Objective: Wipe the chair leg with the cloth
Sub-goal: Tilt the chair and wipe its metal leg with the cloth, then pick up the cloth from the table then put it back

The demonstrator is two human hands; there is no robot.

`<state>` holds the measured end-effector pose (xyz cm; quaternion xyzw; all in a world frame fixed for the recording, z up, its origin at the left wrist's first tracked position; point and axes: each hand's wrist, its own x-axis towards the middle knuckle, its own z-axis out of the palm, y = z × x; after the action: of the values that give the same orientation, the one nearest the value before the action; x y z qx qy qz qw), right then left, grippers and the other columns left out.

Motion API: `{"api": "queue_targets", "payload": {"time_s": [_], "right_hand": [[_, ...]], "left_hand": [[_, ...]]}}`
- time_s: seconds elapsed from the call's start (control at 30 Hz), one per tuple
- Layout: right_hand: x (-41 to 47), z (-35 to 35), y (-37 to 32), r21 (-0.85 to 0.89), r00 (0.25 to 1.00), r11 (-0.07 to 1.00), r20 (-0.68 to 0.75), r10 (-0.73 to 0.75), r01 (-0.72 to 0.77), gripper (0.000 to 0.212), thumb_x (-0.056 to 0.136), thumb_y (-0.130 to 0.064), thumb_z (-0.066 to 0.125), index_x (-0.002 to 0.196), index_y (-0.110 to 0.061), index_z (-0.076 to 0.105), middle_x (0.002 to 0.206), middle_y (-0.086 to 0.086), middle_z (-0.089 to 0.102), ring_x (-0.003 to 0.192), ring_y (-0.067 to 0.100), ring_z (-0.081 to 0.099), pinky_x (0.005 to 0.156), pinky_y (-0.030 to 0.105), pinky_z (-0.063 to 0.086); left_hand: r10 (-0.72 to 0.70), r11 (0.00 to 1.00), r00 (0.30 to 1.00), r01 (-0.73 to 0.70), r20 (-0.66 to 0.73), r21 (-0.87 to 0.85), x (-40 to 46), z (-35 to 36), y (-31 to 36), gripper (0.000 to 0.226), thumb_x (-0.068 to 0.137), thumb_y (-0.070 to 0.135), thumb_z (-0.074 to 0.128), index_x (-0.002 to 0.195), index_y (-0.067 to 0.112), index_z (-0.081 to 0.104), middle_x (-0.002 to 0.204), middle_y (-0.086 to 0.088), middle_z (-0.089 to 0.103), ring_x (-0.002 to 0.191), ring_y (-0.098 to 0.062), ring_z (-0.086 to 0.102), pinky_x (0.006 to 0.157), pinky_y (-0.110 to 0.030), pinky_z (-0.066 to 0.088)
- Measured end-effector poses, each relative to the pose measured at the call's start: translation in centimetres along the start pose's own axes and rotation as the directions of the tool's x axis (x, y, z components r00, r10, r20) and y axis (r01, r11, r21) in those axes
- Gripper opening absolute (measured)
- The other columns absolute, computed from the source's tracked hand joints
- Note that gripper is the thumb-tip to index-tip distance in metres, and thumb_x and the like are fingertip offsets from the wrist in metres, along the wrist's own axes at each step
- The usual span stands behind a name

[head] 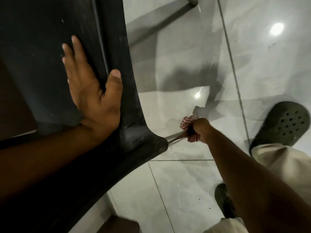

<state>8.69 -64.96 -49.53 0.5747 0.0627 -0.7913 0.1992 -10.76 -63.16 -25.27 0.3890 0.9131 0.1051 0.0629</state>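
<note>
A black plastic chair (pixel 50 47) fills the left of the view, seen from above. My left hand (pixel 90 91) lies flat on its seat, fingers spread, thumb along the seat's edge. A shiny metal chair leg (pixel 175 137) comes out of the chair's front corner. My right hand (pixel 201 130) is closed around that leg with a red-and-white checked cloth (pixel 186 122) wrapped between palm and metal. The lower part of the leg is hidden behind my fist and the cloth.
Glossy white floor tiles (pixel 185 182) with grey grout lines reflect ceiling lights. My feet in dark green perforated clogs (pixel 282 125) stand at the right, with beige trousers above. Another grey leg (pixel 191 0) shows at the top. Brown furniture (pixel 117 224) sits at the bottom.
</note>
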Motion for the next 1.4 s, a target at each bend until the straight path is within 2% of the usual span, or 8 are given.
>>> {"api": "queue_targets", "payload": {"time_s": [0.23, 0.3, 0.5, 0.73, 1.0, 1.13, 1.3, 1.4], "right_hand": [[-17.6, -3.0, -7.3, 0.139, 0.973, 0.964, 0.024, -0.231, 0.226, 0.033, 0.098, -0.021, 0.057, 0.095, 0.006, 0.076, 0.078, 0.03, 0.076, 0.071, 0.044, 0.075, 0.058, 0.038, 0.062], [-24.2, -4.4, -11.6, 0.246, 0.94, 0.911, -0.003, -0.34, 0.33, 0.022, 0.093, -0.012, 0.064, 0.087, 0.0, 0.081, 0.094, 0.03, 0.078, 0.098, 0.048, 0.074, 0.094, 0.054, 0.058], [-46.3, -8.4, -24.5, 0.13, 0.702, 0.691, -0.064, -0.71, 0.711, 0.029, 0.095, -0.001, 0.047, 0.113, 0.006, 0.069, 0.11, 0.044, 0.069, 0.105, 0.054, 0.07, 0.1, 0.061, 0.051], [-66.2, -5.2, -38.2, 0.012, 0.357, 0.358, -0.078, -0.931, 0.934, 0.036, 0.096, -0.006, 0.046, 0.121, -0.006, 0.072, 0.115, 0.023, 0.076, 0.104, 0.036, 0.075, 0.084, 0.044, 0.062], [-73.2, -6.1, -53.1, -0.373, 0.099, 0.147, -0.144, -0.985, 0.916, 0.038, 0.101, -0.011, 0.043, 0.121, -0.026, 0.072, 0.098, -0.009, 0.082, 0.089, 0.01, 0.078, 0.062, 0.023, 0.061], [-70.0, -8.8, -58.6, -0.864, -0.084, -0.134, 0.106, -0.991, 0.485, 0.051, 0.101, -0.002, 0.045, 0.152, -0.008, 0.044, 0.161, 0.002, 0.038, 0.127, -0.013, 0.044, 0.097, 0.003, 0.043], [-63.2, -12.0, -61.9, -0.901, 0.323, -0.431, 0.42, -0.848, 0.041, 0.068, 0.096, -0.015, 0.06, 0.157, -0.01, 0.03, 0.169, 0.01, 0.0, 0.156, 0.031, 0.002, 0.127, 0.051, 0.011], [-60.7, -13.9, -62.6, -0.794, 0.389, -0.591, 0.505, -0.771, -0.142, 0.083, 0.091, -0.032, 0.064, 0.159, -0.011, 0.022, 0.165, 0.005, -0.011, 0.154, 0.031, -0.015, 0.127, 0.056, 0.003]], "left_hand": [[-0.135, 0.986, 0.975, 0.113, 0.179, 0.124, -0.2, -2.5, 3.2, 0.089, 0.086, 0.059, 0.031, 0.156, 0.01, 0.005, 0.165, -0.022, 0.002, 0.153, -0.04, 0.001, 0.122, -0.056, 0.007], [-0.154, 0.977, 0.957, 0.11, 0.246, 0.185, 0.1, -3.2, 3.5, 0.087, 0.09, 0.055, 0.036, 0.155, 0.007, 0.003, 0.165, -0.024, 0.0, 0.153, -0.041, 0.0, 0.123, -0.056, 0.008], [-0.401, 0.902, 0.836, 0.291, 0.373, 0.318, 2.9, -6.6, 9.8, 0.096, 0.089, 0.049, 0.061, 0.155, 0.005, 0.008, 0.164, -0.025, 0.008, 0.152, -0.041, 0.008, 0.122, -0.058, 0.013], [0.034, 0.999, 0.905, -0.021, 0.424, -0.035, 19.3, -10.0, 29.7, 0.082, 0.091, 0.061, 0.049, 0.154, 0.015, 0.023, 0.165, -0.02, 0.008, 0.153, -0.039, 0.006, 0.123, -0.054, 0.012], [0.363, 0.929, 0.877, -0.315, 0.314, -0.195, 36.9, -11.0, 43.1, 0.086, 0.09, 0.068, 0.042, 0.155, 0.021, 0.01, 0.167, -0.013, 0.005, 0.155, -0.034, 0.002, 0.124, -0.053, 0.011], [0.404, 0.914, 0.835, -0.383, 0.374, -0.135, 40.4, -7.5, 45.5, 0.085, 0.091, 0.069, 0.038, 0.155, 0.022, 0.007, 0.167, -0.012, -0.001, 0.155, -0.033, -0.003, 0.124, -0.049, 0.007], [0.492, 0.868, 0.781, -0.475, 0.385, -0.145, 42.1, -2.5, 47.6, 0.086, 0.089, 0.071, 0.038, 0.155, 0.023, 0.01, 0.167, -0.013, 0.0, 0.155, -0.033, -0.001, 0.124, -0.05, 0.007], [0.488, 0.866, 0.785, -0.489, 0.382, -0.102, 42.0, -0.3, 48.2, 0.089, 0.088, 0.075, 0.034, 0.156, 0.024, 0.006, 0.167, -0.013, -0.003, 0.154, -0.034, -0.003, 0.124, -0.051, 0.005]]}}
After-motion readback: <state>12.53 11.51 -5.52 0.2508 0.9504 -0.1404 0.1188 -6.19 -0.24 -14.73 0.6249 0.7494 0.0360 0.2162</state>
